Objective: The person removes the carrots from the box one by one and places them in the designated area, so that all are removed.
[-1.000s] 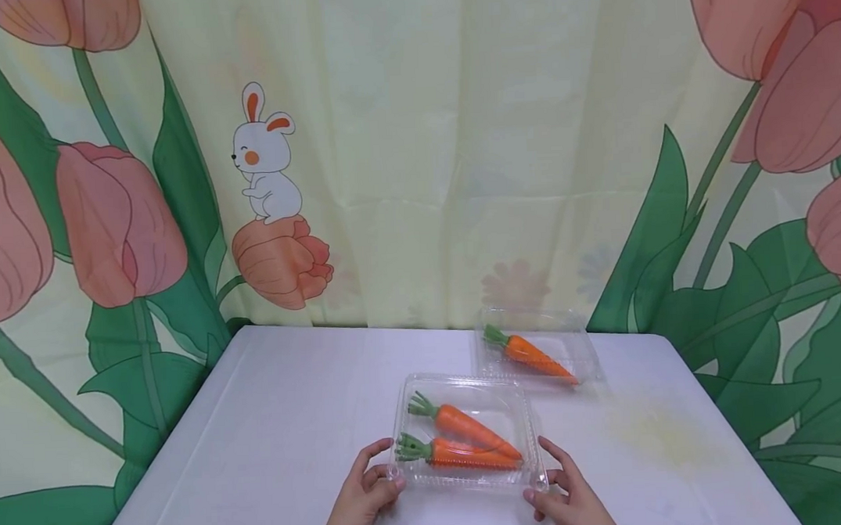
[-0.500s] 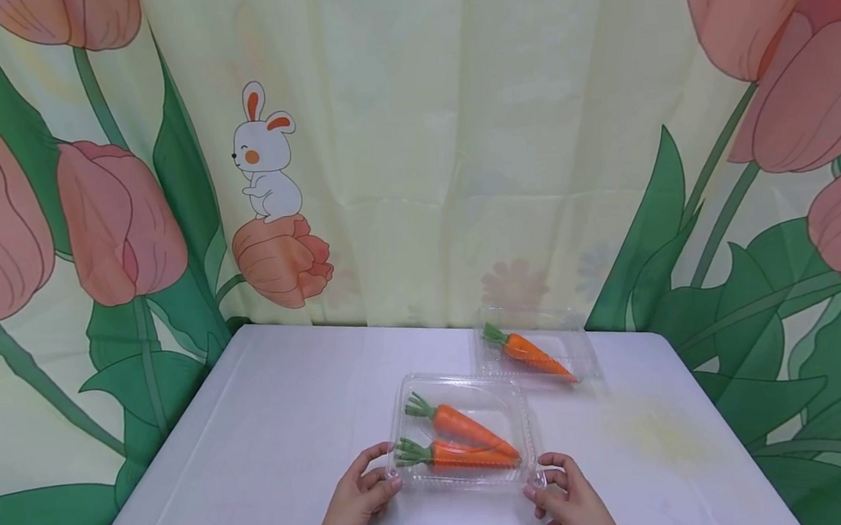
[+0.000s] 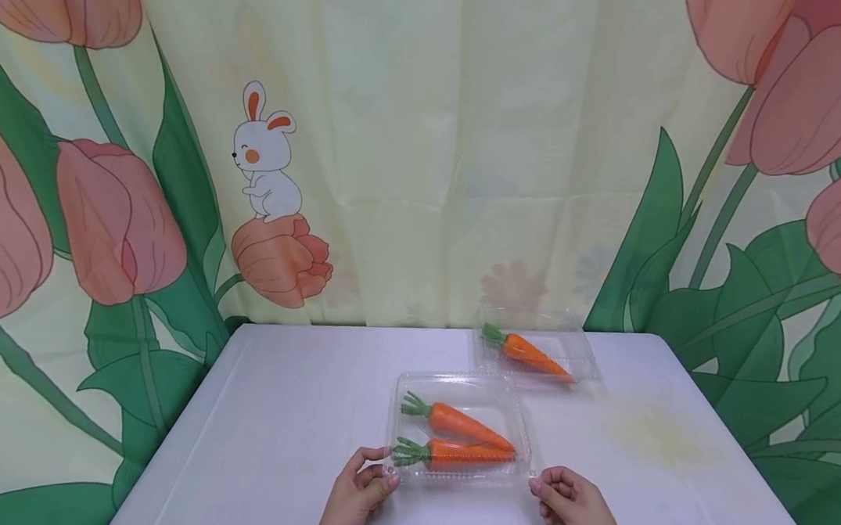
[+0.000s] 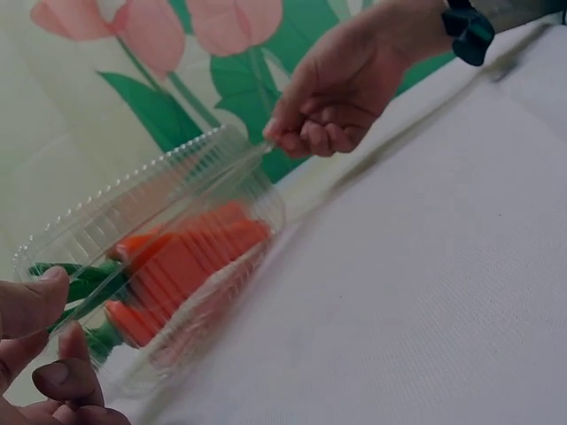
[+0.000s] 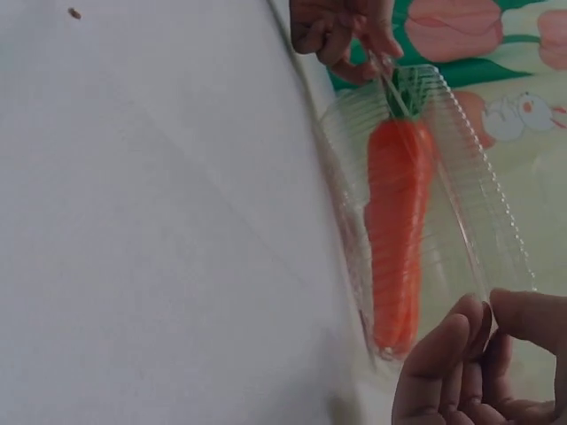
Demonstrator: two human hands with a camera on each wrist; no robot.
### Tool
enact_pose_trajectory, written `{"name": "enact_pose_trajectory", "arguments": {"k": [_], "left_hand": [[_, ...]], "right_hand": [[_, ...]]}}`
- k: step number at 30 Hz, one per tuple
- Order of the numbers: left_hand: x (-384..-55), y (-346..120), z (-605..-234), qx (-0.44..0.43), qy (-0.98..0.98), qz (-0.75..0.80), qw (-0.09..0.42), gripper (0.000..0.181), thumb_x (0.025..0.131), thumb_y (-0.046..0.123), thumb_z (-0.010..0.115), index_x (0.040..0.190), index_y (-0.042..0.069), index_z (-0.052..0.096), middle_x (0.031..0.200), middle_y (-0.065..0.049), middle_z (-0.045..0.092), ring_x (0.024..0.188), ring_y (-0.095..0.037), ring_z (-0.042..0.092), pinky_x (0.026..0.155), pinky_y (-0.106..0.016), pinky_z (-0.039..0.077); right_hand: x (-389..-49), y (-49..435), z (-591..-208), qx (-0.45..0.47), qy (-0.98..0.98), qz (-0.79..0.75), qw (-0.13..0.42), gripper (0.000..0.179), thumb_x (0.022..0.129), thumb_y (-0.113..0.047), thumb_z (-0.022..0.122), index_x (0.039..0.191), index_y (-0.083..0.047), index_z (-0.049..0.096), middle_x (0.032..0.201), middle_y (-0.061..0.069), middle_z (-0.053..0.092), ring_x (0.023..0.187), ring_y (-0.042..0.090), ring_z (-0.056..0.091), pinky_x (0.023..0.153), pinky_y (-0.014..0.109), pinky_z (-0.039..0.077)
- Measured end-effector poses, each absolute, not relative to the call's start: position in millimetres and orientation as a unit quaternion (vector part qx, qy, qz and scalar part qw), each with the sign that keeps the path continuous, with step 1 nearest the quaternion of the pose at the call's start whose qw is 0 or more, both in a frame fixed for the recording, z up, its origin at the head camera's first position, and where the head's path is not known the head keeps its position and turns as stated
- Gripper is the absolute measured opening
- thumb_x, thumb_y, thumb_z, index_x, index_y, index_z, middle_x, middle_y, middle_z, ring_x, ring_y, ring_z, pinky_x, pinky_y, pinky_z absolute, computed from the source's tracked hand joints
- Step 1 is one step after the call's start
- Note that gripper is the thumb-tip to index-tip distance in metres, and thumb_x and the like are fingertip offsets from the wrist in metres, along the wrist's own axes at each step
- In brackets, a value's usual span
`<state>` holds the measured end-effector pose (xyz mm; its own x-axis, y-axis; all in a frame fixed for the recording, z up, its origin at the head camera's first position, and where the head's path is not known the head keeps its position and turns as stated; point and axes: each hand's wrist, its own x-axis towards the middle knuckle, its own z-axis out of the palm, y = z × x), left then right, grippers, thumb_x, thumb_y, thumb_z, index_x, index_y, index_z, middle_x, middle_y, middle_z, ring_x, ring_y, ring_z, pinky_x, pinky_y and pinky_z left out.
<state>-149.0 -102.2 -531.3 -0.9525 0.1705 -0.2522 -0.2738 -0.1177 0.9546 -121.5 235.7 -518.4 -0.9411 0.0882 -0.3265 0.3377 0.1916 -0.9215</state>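
Note:
A clear plastic clamshell box (image 3: 493, 396) stands near the front of the table, its lid down. Through the plastic show two orange carrots with green tops, the rear carrot (image 3: 470, 425) slanted and the front carrot (image 3: 471, 453) nearly level. My left hand (image 3: 356, 492) pinches the box's front left corner between thumb and fingers. At the front right corner, my right hand (image 3: 575, 500) pinches the rim tab, its other fingers curled in. The right wrist view shows this thumb-and-finger pinch on the box's edge (image 5: 469, 239).
Behind and to the right, a second clear clamshell box (image 3: 581, 345) holds one carrot (image 3: 533, 355). Both stand on a white-covered table (image 3: 293, 409). A curtain (image 3: 401, 138) printed with tulips and a rabbit hangs right behind the table's far edge.
My right hand's index finger has drawn back from the box's side and curled in at the corner. The box has shifted slightly left; my left hand keeps its grip.

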Motion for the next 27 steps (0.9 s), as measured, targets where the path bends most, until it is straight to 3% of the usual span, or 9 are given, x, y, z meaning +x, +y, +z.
{"name": "enact_pose_trajectory", "arguments": {"k": [3,9,15,22,27], "left_hand": [[-150.6,-101.2,-530.8,-0.037,0.646,0.749,0.146,0.045,0.093,0.006,0.072,0.133,0.000,0.051,0.096,0.000,0.066,0.069,-0.008,0.049,0.057,-0.021,0.036],[-149.4,-102.1,-529.5,-0.033,0.646,0.749,0.143,0.041,0.092,0.003,0.073,0.126,0.000,0.051,0.099,-0.004,0.066,0.077,-0.009,0.057,0.061,-0.020,0.043],[-150.4,-104.9,-527.7,-0.027,0.656,0.742,0.136,0.038,0.090,0.001,0.074,0.117,-0.005,0.049,0.096,-0.002,0.061,0.076,-0.008,0.053,0.061,-0.019,0.042],[-152.8,-109.2,-528.7,-0.031,0.661,0.733,0.156,0.026,0.091,0.004,0.074,0.107,0.001,0.054,0.088,0.002,0.060,0.071,-0.007,0.050,0.059,-0.020,0.040],[-154.2,-111.1,-530.4,-0.041,0.665,0.728,0.161,0.026,0.090,0.006,0.076,0.108,0.002,0.058,0.085,0.003,0.064,0.068,-0.008,0.049,0.058,-0.020,0.040]], "right_hand": [[-123.0,236.1,-517.6,0.139,0.763,-0.624,0.099,0.026,0.099,-0.018,0.068,0.107,0.003,0.056,0.077,0.003,0.065,0.071,0.017,0.063,0.065,0.029,0.056],[-124.8,231.6,-512.9,0.127,0.754,-0.638,0.086,0.054,0.097,-0.010,0.068,0.140,0.010,0.041,0.095,0.007,0.066,0.073,0.021,0.066,0.066,0.033,0.058],[-129.6,226.2,-508.6,0.167,0.760,-0.625,0.068,0.049,0.094,-0.010,0.072,0.134,0.012,0.053,0.089,0.007,0.067,0.072,0.021,0.066,0.064,0.031,0.058],[-132.9,223.7,-508.8,0.167,0.759,-0.627,0.058,0.042,0.094,-0.008,0.071,0.128,0.014,0.058,0.090,0.008,0.068,0.078,0.021,0.069,0.069,0.031,0.060],[-133.7,225.0,-510.1,0.172,0.761,-0.622,0.060,0.034,0.097,-0.011,0.070,0.119,0.013,0.061,0.088,0.009,0.071,0.078,0.019,0.070,0.069,0.030,0.061]]}}
